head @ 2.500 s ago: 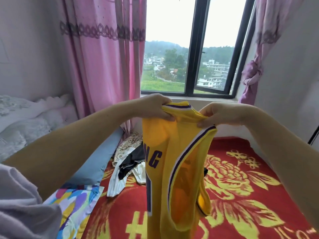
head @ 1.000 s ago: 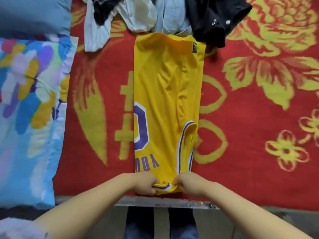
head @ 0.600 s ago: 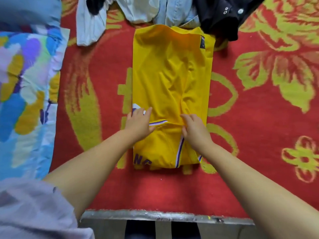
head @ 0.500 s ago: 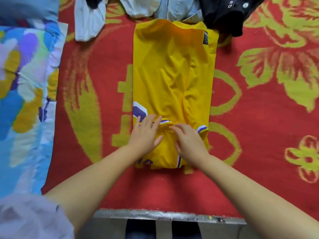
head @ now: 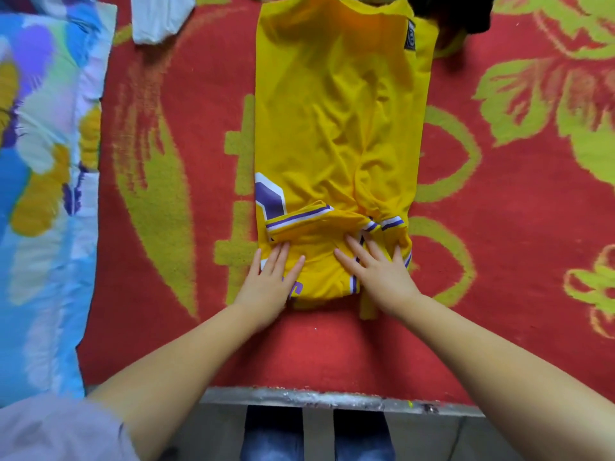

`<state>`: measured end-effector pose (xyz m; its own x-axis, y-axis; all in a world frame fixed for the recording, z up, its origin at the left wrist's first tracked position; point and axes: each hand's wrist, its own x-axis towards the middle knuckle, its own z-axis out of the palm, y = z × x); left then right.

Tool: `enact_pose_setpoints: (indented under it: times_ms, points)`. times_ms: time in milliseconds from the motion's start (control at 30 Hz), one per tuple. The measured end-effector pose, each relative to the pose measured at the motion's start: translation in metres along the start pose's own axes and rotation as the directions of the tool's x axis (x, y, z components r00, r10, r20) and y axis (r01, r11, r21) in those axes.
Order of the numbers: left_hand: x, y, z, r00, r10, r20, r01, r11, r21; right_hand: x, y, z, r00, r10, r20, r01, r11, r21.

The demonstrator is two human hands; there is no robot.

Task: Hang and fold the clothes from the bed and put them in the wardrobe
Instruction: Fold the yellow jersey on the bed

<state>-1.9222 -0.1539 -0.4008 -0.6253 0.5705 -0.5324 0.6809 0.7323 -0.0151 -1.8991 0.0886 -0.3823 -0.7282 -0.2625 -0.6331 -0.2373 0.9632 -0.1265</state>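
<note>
A yellow jersey (head: 336, 121) with purple and white trim lies lengthwise on the red bed cover (head: 499, 227), folded into a narrow strip. Its near end, with the shoulder straps, is folded up over the body. My left hand (head: 271, 281) lies flat on the left part of that folded end, fingers straight. My right hand (head: 376, 271) presses flat on the right part, fingers spread over the purple-edged strap.
A white garment (head: 159, 18) and a black garment (head: 462, 15) lie at the far end of the jersey. A colourful patterned quilt (head: 43, 181) covers the bed's left side. The metal bed edge (head: 332, 399) runs along the front, my legs below it.
I laid the jersey down from held up in the air, folded its near end up over the body, and both hands have slid back toward me along the fold.
</note>
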Motion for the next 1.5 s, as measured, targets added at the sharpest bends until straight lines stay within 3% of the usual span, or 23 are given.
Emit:
enact_pose_setpoints:
  times_ms: [67,133,200,333,400,467,533,600,633,733,800,900,1000,1033,1067,1100,1167,1200,1267,1300,1367,1433,1500]
  points:
    - [0.004,0.001,-0.015,1.000,-0.023,-0.019,0.022,0.998,-0.067,0.000,0.000,-0.012,0.999,-0.013,0.037,0.008,0.993,0.119]
    - [0.010,-0.011,-0.037,0.986,0.020,0.167,0.032,0.952,-0.303,-0.003,-0.002,-0.032,0.994,-0.055,0.097,0.026,0.961,0.276]
    - [0.016,-0.029,-0.067,0.926,0.117,0.359,0.098,0.843,-0.528,-0.011,-0.001,-0.050,0.975,-0.126,0.184,0.047,0.923,0.383]
    - [0.001,-0.061,-0.110,0.768,0.263,0.584,0.226,0.741,-0.632,-0.028,0.013,-0.093,0.835,-0.269,0.480,-0.068,0.815,0.576]
    - [-0.003,-0.073,-0.120,0.736,0.304,0.605,0.380,0.554,-0.741,-0.024,0.027,-0.113,0.814,-0.271,0.514,-0.199,0.702,0.684]
    - [0.006,-0.087,-0.117,0.798,0.241,0.552,0.494,0.264,-0.829,-0.008,0.046,-0.118,0.897,-0.104,0.430,-0.276,0.630,0.726]
    - [0.024,-0.094,-0.105,0.859,0.007,0.512,0.512,-0.013,-0.859,0.012,0.058,-0.112,0.956,0.146,0.255,-0.292,0.580,0.761]
    - [0.041,-0.088,-0.090,0.817,-0.259,0.516,0.460,-0.248,-0.853,0.027,0.060,-0.097,0.913,0.392,0.110,-0.302,0.471,0.829]
    - [0.047,-0.081,-0.081,0.770,-0.376,0.516,0.431,-0.290,-0.855,0.030,0.057,-0.088,0.871,0.487,0.069,-0.305,0.424,0.853]
    - [0.052,-0.053,-0.054,0.695,-0.599,0.398,0.411,-0.125,-0.903,0.031,0.040,-0.053,0.784,0.619,0.040,-0.331,0.362,0.871]
    - [0.049,-0.038,-0.041,0.683,-0.680,0.267,0.380,0.019,-0.925,0.026,0.027,-0.033,0.782,0.623,-0.006,-0.353,0.452,0.819]
    - [0.046,-0.030,-0.032,0.642,-0.754,0.139,0.322,0.100,-0.941,0.023,0.031,-0.021,0.755,0.642,-0.137,-0.308,0.532,0.789]
    - [0.046,-0.037,-0.035,0.634,-0.757,0.161,0.373,0.118,-0.920,0.026,0.043,-0.029,0.775,0.618,-0.129,-0.293,0.532,0.794]
    - [0.044,-0.040,-0.038,0.638,-0.756,0.150,0.415,0.173,-0.893,0.025,0.044,-0.034,0.773,0.615,-0.152,-0.299,0.566,0.769]
    - [0.040,-0.043,-0.040,0.658,-0.749,0.076,0.450,0.310,-0.837,0.021,0.042,-0.038,0.766,0.596,-0.239,-0.280,0.645,0.711]
    - [0.033,-0.043,-0.041,0.702,-0.706,-0.097,0.418,0.518,-0.747,0.013,0.037,-0.042,0.770,0.521,-0.368,-0.218,0.757,0.616]
    - [0.017,-0.031,-0.040,0.826,-0.338,-0.450,0.142,0.899,-0.414,-0.007,0.020,-0.038,0.801,0.199,-0.565,0.006,0.941,0.339]
    - [0.009,-0.021,-0.035,0.861,-0.102,-0.498,-0.026,0.969,-0.244,-0.017,0.008,-0.027,0.822,0.031,-0.569,0.102,0.975,0.199]
    - [-0.005,0.001,-0.025,0.939,0.144,-0.314,-0.194,0.971,-0.138,-0.034,-0.014,-0.006,0.909,-0.154,-0.389,0.169,0.986,0.005]
    - [-0.005,0.005,-0.022,0.975,0.138,-0.172,-0.165,0.974,-0.154,-0.035,-0.015,0.001,0.957,-0.128,-0.262,0.125,0.992,-0.028]
    - [0.006,0.000,-0.016,1.000,-0.011,-0.002,0.011,0.990,-0.139,-0.022,0.002,0.009,0.985,0.036,-0.166,-0.039,0.999,-0.016]
    - [0.022,-0.011,-0.023,0.994,-0.093,0.055,0.099,0.990,-0.099,-0.005,0.022,0.003,0.984,0.170,-0.049,-0.171,0.985,-0.021]
    - [0.032,-0.018,-0.033,0.993,-0.051,0.103,0.061,0.993,-0.102,0.004,0.031,-0.008,0.988,0.154,0.006,-0.154,0.988,-0.024]
